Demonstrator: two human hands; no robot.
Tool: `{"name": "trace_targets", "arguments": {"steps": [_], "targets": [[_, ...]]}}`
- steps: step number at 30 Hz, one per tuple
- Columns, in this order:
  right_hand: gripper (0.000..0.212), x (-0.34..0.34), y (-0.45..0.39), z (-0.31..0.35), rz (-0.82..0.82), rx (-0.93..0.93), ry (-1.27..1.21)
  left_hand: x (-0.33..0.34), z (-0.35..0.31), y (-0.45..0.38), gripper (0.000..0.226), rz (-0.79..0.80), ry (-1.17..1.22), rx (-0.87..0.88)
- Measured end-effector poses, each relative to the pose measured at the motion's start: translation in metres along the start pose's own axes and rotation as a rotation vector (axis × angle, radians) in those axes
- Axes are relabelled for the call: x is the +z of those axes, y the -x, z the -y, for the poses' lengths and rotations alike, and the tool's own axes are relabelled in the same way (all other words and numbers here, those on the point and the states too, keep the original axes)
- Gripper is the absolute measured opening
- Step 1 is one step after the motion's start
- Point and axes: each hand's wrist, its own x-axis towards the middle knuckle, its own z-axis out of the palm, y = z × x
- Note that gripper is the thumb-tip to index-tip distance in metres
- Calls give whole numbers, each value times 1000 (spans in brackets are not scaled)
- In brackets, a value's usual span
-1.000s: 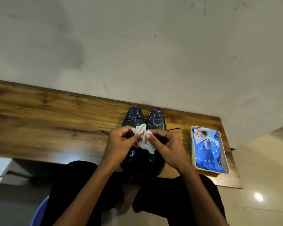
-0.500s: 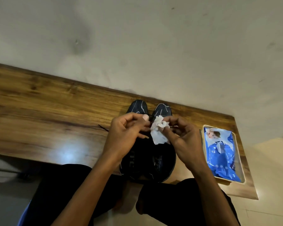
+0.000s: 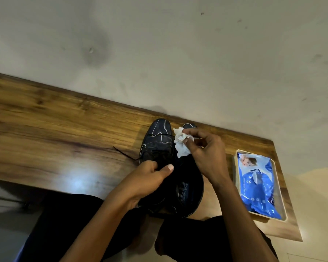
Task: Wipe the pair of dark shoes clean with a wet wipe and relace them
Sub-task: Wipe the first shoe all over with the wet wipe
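- Head camera view, looking down from the wearer's eyes at a long wooden table that runs slantwise across the frame, its far edge against a pale, scuffed wall.
- A pair of dark shoes stands side by side near the table's right end, toes pointing away from the person and heels at the near edge.
- The left shoe's toe cap is glossy and marked with pale streaks. The right shoe is mostly hidden behind the right hand; its open inside shows a printed insole label.
- A thin dark lace trails off the left shoe onto the wood to the left.
- The left hand grasps the left shoe at its laced middle, fingers curled over the top and thumb laid along the inner side.
- The right hand is raised over the right shoe and pinches a crumpled white wet wipe between thumb and fingertips. The wipe hangs just above the gap between the two toes; whether it touches the leather cannot be told.
- To the right of the shoes, apart from them, a shallow cream tray holds a blue wet wipe pack lying flat.
- Below the table edge, the person's lap in dark clothing and both bare forearms fill the bottom of the frame.
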Motion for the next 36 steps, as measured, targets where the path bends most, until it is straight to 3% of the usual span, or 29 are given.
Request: {"name": "trace_targets", "arguments": {"steps": [2, 4, 6, 11, 21, 29, 33, 36], "targets": [[25, 3, 2, -3, 40, -53, 91, 12, 5, -4, 48, -65, 157, -18], [26, 4, 5, -6, 70, -83, 165, 24, 8, -10, 52, -111, 382, -52], [26, 4, 5, -9, 75, -92, 203, 31, 6, -12, 41, -176, 555, -42], [27, 5, 8, -7, 87, -138, 240, 40, -7, -16, 22, -307, 722, -7], [27, 3, 9, -4, 34, -115, 92, 40, -10, -12, 27, -417, 846, 54], [26, -4, 13, 14, -104, -63, -224, 23, -31, 30, 30, -138, 1151, 280], [28, -7, 29, 33, -118, -95, -351, 21, -39, 49, 41, -2, 1155, 364], [29, -6, 43, 42, -116, -176, -275, 23, -41, 62, 46, 70, 1114, 390]]}}
